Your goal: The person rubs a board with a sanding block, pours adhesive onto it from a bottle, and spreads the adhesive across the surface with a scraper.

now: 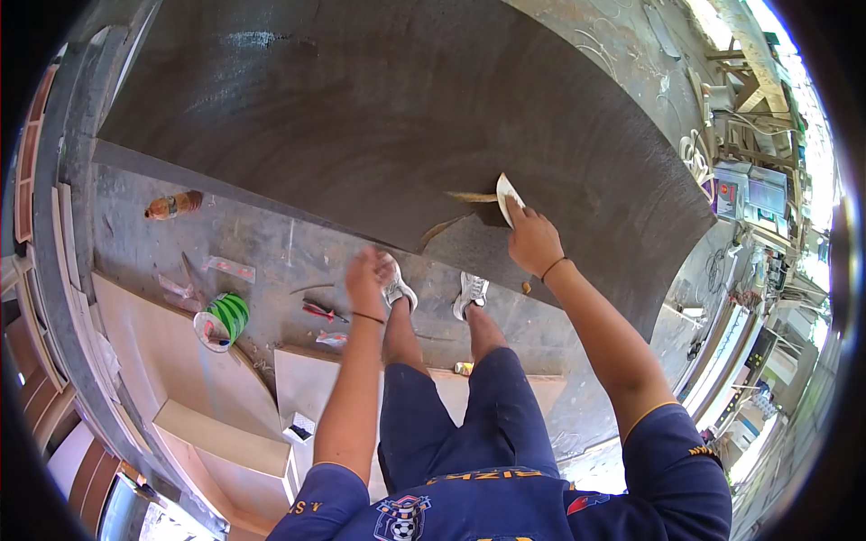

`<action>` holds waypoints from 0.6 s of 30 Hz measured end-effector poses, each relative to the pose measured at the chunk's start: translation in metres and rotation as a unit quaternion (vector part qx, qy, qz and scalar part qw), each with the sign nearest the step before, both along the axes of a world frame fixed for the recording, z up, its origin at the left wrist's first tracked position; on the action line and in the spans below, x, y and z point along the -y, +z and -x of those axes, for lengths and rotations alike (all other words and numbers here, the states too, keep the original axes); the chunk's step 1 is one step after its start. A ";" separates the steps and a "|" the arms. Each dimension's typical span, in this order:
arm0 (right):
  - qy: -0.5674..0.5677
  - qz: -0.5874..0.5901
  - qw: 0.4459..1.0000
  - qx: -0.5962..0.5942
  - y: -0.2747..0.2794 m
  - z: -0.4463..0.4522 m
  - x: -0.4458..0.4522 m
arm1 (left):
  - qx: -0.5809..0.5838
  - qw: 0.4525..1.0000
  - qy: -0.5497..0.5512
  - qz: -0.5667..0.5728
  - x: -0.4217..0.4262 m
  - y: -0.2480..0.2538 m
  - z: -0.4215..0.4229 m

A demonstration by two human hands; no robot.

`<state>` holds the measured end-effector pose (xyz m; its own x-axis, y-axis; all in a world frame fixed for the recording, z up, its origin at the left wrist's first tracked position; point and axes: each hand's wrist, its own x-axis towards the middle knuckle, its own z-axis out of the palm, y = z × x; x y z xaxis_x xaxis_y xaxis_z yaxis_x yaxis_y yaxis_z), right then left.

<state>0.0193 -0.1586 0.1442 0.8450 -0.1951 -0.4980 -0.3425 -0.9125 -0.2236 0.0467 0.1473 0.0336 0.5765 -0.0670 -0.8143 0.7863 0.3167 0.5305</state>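
My right hand (534, 242) is closed on a thin white spreader (508, 191), its edge down against a large dark brown sheet (361, 108). A streak of yellowish-brown glue-like paste (471, 197) touches the spreader's left side. Below it lies a lighter grey patch of the sheet with a curved tan line along its edge. My left hand (365, 273) hangs by the near edge of the sheet, just left of one shoe. Motion smears its fingers, and nothing shows clearly in it.
On the floor to the left are a bottle with brown contents (173, 206), a green-wrapped spool (222, 321) and red-handled pliers (323, 311). Pale wooden panels (194, 356) stand at the lower left. Boxes and timber (753, 189) are piled at the right.
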 end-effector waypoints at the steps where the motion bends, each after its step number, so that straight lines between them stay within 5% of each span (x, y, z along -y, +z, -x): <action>1: -0.020 -0.004 1.000 -0.002 0.000 -0.004 -0.006 | 0.033 0.998 0.025 -0.044 -0.005 0.025 -0.026; 6: -0.013 0.006 1.000 0.002 0.001 -0.007 -0.011 | 0.018 0.989 -0.067 -0.133 -0.001 0.069 -0.085; 18: -0.011 -0.009 0.999 0.034 0.002 -0.010 -0.036 | 0.043 0.997 -0.013 -0.056 -0.019 0.026 -0.061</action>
<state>0.0293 -0.1222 0.1459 0.8722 -0.2066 -0.4433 -0.3468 -0.9004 -0.2627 0.1082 0.1660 0.0596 0.6441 0.0059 -0.7649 0.7434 0.2306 0.6278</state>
